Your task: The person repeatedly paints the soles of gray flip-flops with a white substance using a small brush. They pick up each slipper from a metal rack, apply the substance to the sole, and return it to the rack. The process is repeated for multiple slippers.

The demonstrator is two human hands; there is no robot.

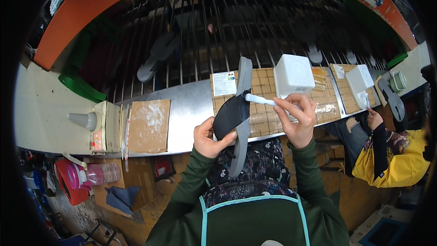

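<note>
My left hand (210,139) grips a sandal by its black upper (228,116), with the thumb pressed on the near side. The sandal's grey sole (244,77) stands on edge, one end pointing away from me and the other toward my lap. Between the fingertips of my right hand (298,119) is a slim white brush (260,100), held level. Its tip meets the edge of the upper beside the sole; the bristles are too small to make out. Just beyond my right hand stands a white square plastic container (293,74) on a taped cardboard sheet (264,120).
Behind the bench, a rack of dark metal rods (200,32) carries several grey soles. A stained cardboard piece (149,125) lies left. A grey cone (84,120) juts out at far left. A co-worker in a yellow sleeve (393,161) sits at right beside another white container (359,82).
</note>
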